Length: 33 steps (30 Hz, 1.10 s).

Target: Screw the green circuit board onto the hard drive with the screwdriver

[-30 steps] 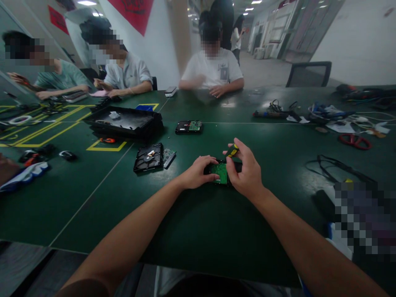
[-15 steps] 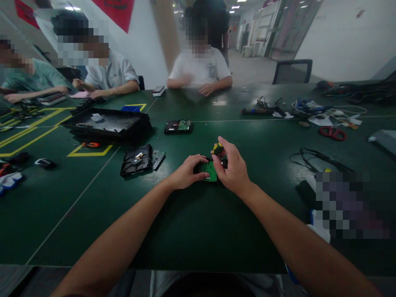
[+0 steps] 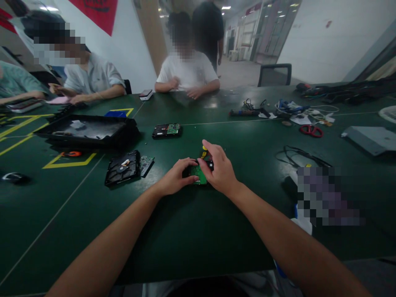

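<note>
A hard drive (image 3: 201,176) lies on the green table with its green circuit board facing up. My left hand (image 3: 179,176) grips its left side, thumb over the near edge of the board. In my right hand (image 3: 218,167) is a yellow-and-black screwdriver (image 3: 204,152), held upright over the drive between thumb and fingers. Its tip is hidden behind the hand. To the left lies a black drive casing (image 3: 123,168), with a detached circuit board (image 3: 146,165) beside it. Another hard drive (image 3: 167,130) rests farther back.
A black tray (image 3: 89,128) stands at the left, an orange-handled tool (image 3: 71,154) before it. At the right are red scissors (image 3: 311,130), tangled cables (image 3: 291,109) and a grey box (image 3: 371,139). A person in a white shirt (image 3: 188,76) sits opposite; others sit at the left.
The view has turned to the right, so everything sits farther left in the picture. Both hands keep their hold on the hard drive and screwdriver; the screwdriver handle now stands more upright.
</note>
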{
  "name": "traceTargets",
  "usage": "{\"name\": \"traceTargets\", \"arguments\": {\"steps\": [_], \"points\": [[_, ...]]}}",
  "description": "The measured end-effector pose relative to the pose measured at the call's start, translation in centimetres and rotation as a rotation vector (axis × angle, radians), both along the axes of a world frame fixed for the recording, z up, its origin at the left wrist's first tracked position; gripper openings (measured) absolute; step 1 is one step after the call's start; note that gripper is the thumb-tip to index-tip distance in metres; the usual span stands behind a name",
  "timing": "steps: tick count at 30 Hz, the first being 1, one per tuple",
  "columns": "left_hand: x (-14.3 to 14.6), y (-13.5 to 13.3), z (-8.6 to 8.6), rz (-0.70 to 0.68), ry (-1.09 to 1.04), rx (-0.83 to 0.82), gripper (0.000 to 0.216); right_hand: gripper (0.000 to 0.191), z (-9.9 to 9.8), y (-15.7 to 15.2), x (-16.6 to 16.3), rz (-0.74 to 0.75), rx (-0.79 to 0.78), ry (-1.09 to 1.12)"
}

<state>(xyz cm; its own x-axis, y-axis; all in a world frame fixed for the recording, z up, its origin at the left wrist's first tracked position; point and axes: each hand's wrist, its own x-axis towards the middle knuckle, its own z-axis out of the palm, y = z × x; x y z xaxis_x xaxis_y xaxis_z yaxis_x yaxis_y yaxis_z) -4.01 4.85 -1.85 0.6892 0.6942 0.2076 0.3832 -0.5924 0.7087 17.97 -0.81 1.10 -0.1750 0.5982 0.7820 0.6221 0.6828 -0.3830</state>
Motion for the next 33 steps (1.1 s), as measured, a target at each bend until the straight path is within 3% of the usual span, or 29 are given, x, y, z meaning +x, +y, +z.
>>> {"name": "traceTargets", "arguments": {"steps": [13,33], "points": [[-0.18,0.18,-0.73,0.006,-0.021,-0.006,0.056,0.066,-0.09,0.02,0.15,-0.01,-0.013,0.008],[0.03,-0.03,-0.03,-0.008,-0.037,0.043,0.053,0.068,-0.55,0.25,-0.07,-0.032,-0.023,0.077]]}}
